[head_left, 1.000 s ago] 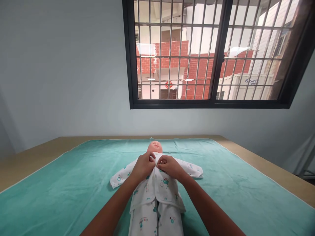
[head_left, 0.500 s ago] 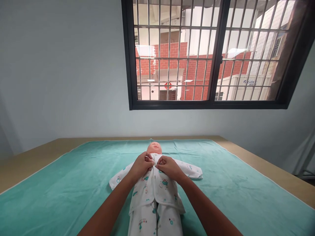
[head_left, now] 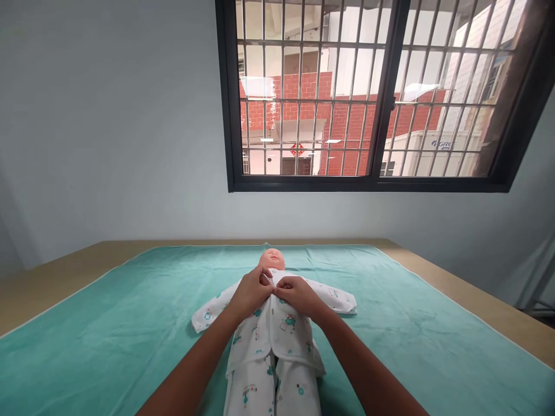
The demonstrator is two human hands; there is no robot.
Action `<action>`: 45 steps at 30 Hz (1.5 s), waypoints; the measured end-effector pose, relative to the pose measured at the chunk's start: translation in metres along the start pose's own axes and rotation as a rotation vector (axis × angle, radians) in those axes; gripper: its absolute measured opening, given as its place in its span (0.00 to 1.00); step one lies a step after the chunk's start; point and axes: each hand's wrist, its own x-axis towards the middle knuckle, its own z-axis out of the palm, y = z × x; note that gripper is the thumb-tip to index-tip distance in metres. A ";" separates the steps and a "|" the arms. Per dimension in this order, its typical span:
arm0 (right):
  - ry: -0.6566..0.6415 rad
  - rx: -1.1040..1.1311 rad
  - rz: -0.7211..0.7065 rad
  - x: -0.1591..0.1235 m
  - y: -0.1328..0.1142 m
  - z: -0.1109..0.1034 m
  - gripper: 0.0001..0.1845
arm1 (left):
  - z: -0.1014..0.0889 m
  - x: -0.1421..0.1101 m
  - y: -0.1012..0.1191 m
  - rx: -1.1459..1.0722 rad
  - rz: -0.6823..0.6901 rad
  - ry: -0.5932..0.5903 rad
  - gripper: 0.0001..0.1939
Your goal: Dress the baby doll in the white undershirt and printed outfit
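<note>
A baby doll point(head_left: 272, 259) lies on its back, its head toward the far side, dressed in a white printed jacket point(head_left: 289, 332) and matching trousers point(head_left: 299, 393). My left hand point(head_left: 252, 290) pinches the jacket's front edge high on the chest. Opposite it, my right hand point(head_left: 298, 293) pinches the other front edge, and the fingertips of both hands meet at the middle. Whatever fastener lies between the fingertips is hidden. Below the hands the two jacket fronts lie side by side down to the hem. Both sleeves stretch out to the sides.
A green cloth point(head_left: 390, 346) with a pale edge covers most of the wooden table point(head_left: 489, 309). Behind it rises a grey wall point(head_left: 130, 144) with a dark-framed, barred window point(head_left: 303, 184). A metal frame point(head_left: 535, 283) stands at the far right.
My fingertips have come closer together at the jacket's front opening, the left hand shifting slightly to the right. The view has tilted a little.
</note>
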 end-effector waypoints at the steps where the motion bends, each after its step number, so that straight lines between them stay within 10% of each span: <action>1: 0.006 0.001 -0.006 0.000 0.000 0.000 0.13 | 0.000 0.000 0.001 0.031 0.011 0.011 0.11; 17: 0.036 0.049 0.022 -0.003 0.000 0.001 0.08 | 0.001 0.000 0.010 0.289 0.027 0.123 0.08; 45: 0.092 0.096 0.076 -0.001 0.001 0.005 0.08 | -0.009 0.003 -0.006 -0.131 -0.074 -0.058 0.10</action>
